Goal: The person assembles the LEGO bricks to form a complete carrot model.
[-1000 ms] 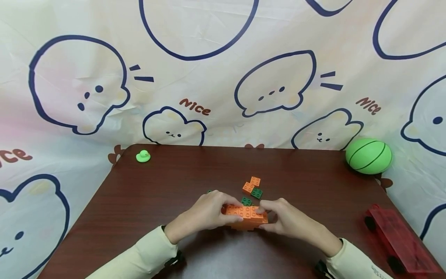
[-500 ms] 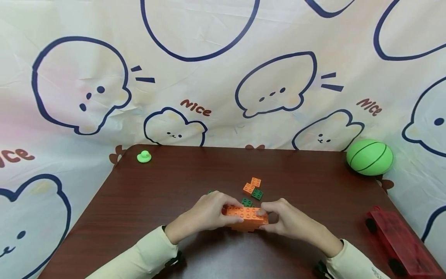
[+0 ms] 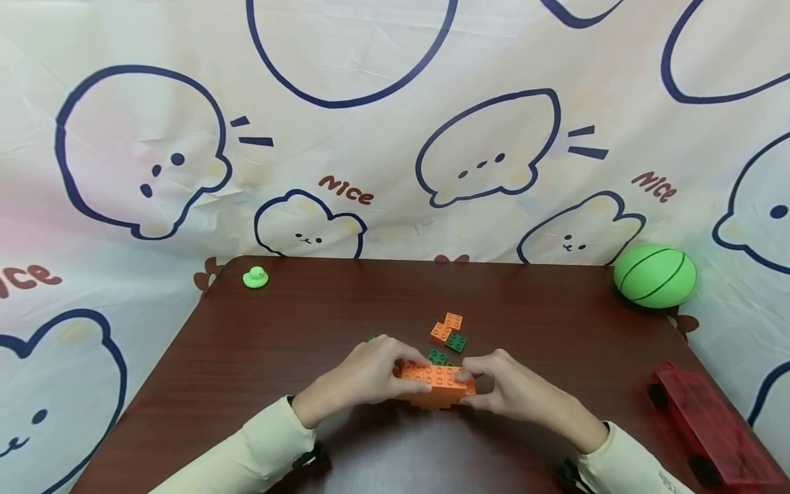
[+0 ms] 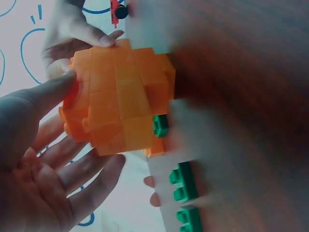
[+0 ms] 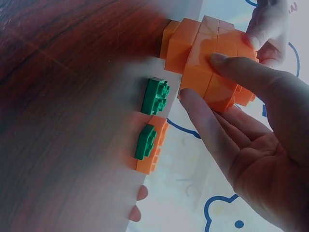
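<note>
Pale cream sleeves [image 3: 247,446]; black wrist straps [image 3: 308,457]; small print [image 3: 668,482], right sleeve [image 3: 626,461].

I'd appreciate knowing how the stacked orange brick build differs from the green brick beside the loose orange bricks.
The orange brick build is larger, stacked from several bricks; the green brick is a single small one. The left hand and right hand hold the build, while the green brick lies untouched on the table. Both show studs on top.

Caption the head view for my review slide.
Left hand and right hand hold an orange brick block, loose bricks beyond.
</note>
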Available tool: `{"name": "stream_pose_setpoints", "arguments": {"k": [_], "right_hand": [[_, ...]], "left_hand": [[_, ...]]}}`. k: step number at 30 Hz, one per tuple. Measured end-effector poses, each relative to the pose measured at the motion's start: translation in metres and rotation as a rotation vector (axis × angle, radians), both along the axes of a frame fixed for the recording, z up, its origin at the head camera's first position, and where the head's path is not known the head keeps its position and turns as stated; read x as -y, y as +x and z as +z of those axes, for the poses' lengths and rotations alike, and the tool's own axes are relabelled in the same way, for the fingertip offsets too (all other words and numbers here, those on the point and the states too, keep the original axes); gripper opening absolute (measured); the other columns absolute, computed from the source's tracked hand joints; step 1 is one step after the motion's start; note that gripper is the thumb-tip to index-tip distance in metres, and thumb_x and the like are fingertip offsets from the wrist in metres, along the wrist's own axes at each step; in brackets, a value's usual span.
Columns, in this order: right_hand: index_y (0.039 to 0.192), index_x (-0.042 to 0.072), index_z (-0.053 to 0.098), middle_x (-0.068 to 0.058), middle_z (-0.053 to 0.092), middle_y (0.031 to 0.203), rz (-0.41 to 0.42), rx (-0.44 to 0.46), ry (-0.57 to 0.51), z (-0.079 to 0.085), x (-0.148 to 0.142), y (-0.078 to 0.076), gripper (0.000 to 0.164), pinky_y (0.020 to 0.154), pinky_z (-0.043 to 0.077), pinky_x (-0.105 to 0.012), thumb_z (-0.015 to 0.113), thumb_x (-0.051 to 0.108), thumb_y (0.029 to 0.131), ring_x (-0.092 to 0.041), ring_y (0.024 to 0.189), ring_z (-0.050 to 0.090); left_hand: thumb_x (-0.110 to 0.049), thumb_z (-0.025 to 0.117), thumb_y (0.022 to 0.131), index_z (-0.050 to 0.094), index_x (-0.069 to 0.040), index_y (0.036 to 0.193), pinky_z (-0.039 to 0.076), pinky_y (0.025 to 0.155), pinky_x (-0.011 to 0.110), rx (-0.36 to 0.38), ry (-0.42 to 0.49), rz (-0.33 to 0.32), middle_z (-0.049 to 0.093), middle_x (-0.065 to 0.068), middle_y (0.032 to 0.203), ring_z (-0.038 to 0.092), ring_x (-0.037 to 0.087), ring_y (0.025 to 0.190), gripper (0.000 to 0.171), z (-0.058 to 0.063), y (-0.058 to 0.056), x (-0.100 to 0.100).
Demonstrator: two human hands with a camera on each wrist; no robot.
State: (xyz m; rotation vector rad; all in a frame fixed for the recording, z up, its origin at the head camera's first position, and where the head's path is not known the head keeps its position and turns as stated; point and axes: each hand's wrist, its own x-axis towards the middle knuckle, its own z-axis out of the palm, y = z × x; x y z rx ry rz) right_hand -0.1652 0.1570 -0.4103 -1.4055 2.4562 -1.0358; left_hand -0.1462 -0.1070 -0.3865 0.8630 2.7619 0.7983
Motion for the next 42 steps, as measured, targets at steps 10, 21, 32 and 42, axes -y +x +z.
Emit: {"name": "stream_pose_setpoints", "arguments": {"k": [10, 21, 32, 42], "right_hand": [[0.085, 0.025, 0.062, 0.014, 0.07, 0.088, -0.038, 0.035, 0.038, 0.002, 0.002, 0.001, 0.021, 0.068, 0.055, -0.032, 0.079, 0.017, 0.077, -0.002, 0.075, 0.062], [0.084, 0.024, 0.061, 0.014, 0.069, 0.087, -0.035, -0.006, 0.038, 0.003, 0.0, 0.001, 0.022, 0.063, 0.053, -0.029, 0.08, 0.017, 0.076, -0.002, 0.073, 0.061], [0.084, 0.025, 0.06, 0.015, 0.069, 0.089, -0.041, -0.024, 0.04, 0.003, 0.0, 0.002, 0.023, 0.067, 0.054, -0.026, 0.08, 0.018, 0.076, 0.0, 0.076, 0.062], [0.083, 0.024, 0.06, 0.014, 0.07, 0.091, -0.048, -0.054, 0.037, 0.002, 0.001, 0.002, 0.023, 0.072, 0.056, -0.032, 0.08, 0.017, 0.075, 0.002, 0.086, 0.064]], "left_hand": [[-0.035, 0.053, 0.097, 0.062, -0.028, 0.126, 0.047, 0.097, 0.036, 0.091, -0.046, -0.124, 0.062, -0.005, 0.125, 0.056, 0.011, 0.116, 0.031, 0.009, -0.065, 0.016], [-0.02, 0.057, 0.096, 0.047, -0.037, 0.139, 0.045, 0.101, 0.04, 0.104, -0.355, -0.13, 0.047, 0.002, 0.142, 0.05, 0.018, 0.125, 0.048, -0.019, -0.091, -0.017], [-0.027, 0.077, 0.08, 0.068, -0.019, 0.081, 0.042, 0.059, 0.026, -0.079, -0.388, -0.052, 0.062, -0.006, 0.08, 0.05, 0.012, 0.071, 0.012, -0.02, -0.092, -0.011], [-0.032, 0.075, 0.082, 0.064, -0.027, 0.075, 0.044, 0.065, 0.027, -0.026, -0.276, -0.041, 0.062, -0.008, 0.082, 0.051, 0.012, 0.079, 0.014, -0.021, -0.094, 0.001]]}}
